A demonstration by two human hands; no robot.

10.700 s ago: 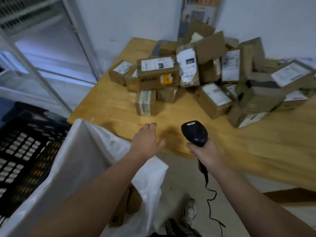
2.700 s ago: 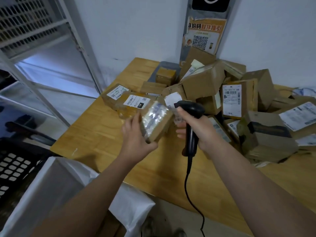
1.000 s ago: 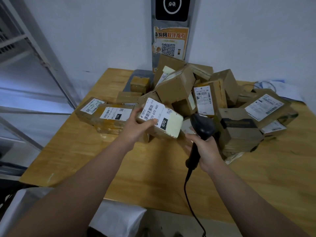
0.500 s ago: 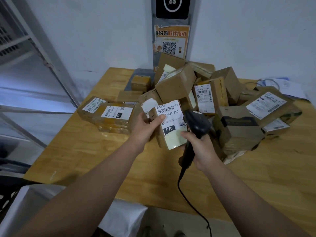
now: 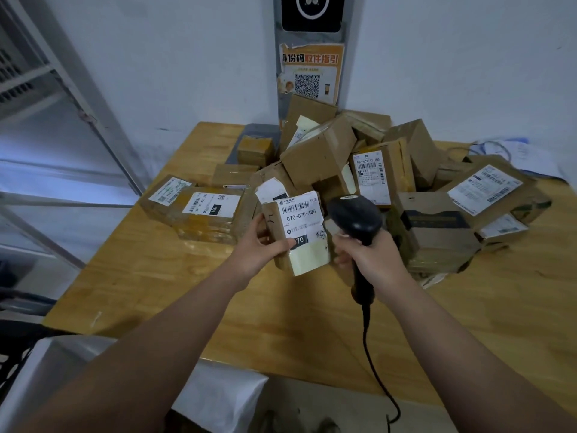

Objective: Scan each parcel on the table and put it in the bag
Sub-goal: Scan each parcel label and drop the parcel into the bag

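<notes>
My left hand grips a small cardboard parcel above the wooden table, its white label with barcode facing me. My right hand holds a black corded barcode scanner right beside the parcel, its head close to the label's right edge. Behind them lies a heap of brown parcels with white labels. The white bag hangs open at the table's near edge, bottom left.
Two flat taped parcels lie at the left of the heap. A metal shelf frame stands at left. A post with a QR poster rises behind the table. Papers and a cable sit at the far right.
My left hand has turned the parcel upright so its label faces me and the scanner. My right hand has raised the scanner up beside the label.
</notes>
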